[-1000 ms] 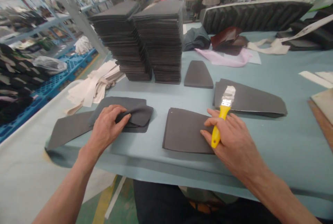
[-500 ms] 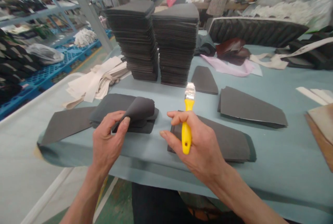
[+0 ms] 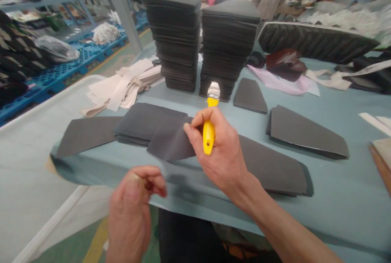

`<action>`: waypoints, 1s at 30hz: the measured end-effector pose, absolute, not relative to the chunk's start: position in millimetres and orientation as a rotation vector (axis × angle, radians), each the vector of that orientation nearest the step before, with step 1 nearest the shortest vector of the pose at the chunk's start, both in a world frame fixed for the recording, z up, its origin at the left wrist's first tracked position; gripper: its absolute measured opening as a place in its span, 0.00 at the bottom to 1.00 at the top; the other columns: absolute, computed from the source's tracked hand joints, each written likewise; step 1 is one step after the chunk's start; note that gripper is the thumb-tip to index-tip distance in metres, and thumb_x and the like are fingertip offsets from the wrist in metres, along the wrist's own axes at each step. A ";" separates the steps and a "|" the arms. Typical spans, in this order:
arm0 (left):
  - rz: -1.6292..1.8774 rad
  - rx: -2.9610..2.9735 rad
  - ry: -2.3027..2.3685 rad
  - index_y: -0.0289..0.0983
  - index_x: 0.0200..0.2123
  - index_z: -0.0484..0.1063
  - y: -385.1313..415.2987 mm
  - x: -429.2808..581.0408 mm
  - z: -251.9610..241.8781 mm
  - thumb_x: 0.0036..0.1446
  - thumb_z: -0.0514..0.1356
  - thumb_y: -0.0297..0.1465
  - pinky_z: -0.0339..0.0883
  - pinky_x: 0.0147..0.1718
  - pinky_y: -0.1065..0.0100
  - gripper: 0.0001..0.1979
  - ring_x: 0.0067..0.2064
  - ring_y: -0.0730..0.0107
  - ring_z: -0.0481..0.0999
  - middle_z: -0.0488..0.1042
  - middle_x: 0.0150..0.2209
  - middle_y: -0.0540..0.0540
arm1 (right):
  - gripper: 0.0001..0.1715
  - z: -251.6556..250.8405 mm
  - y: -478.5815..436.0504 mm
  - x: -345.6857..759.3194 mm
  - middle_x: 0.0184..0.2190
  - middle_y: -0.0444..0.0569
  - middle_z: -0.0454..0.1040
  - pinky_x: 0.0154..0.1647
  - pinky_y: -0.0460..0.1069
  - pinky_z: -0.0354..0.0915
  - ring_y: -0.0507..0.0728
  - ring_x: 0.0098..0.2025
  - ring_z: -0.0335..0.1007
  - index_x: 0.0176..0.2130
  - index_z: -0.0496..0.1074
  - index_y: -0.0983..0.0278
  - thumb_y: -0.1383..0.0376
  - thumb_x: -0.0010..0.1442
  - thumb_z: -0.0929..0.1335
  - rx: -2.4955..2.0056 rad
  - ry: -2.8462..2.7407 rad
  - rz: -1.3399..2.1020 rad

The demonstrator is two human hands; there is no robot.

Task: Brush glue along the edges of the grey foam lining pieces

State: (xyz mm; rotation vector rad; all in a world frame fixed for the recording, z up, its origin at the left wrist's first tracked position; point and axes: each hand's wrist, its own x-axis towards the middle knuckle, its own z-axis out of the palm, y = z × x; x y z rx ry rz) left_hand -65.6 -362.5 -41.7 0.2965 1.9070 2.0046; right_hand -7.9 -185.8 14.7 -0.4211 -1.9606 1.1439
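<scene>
Sheet, dark grey and pliable, lies slantwise between the left pile and the right pile, apparently pinched by the right hand, which also grips a yellow-handled paintbrush. Half a second ago the left hand was curling it up; now blurred, that hand has let go, fingers loosely bent, so the handover looks complete. Tall stacks stand behind.

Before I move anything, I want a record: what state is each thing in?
Brush: held, bristles coated whitish
Right hand: closed on brush
Left hand: loosely curled, blurred
Sheet: bent, at right hand's thumb
Tall stacks: standing side by side
White strips: heaped loosely
Pink cloth: lying loose
</scene>
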 end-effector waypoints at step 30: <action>2.035 -0.009 1.425 0.37 0.34 0.75 -279.3 -82.8 9.5 0.46 0.74 0.21 0.78 0.22 0.77 0.14 0.29 0.72 0.81 0.83 0.32 0.54 | 0.07 33.7 -139.3 124.6 0.34 0.43 0.74 0.39 0.52 0.72 0.52 0.31 0.68 0.38 0.67 0.58 0.67 0.63 0.71 -0.768 -1.996 0.504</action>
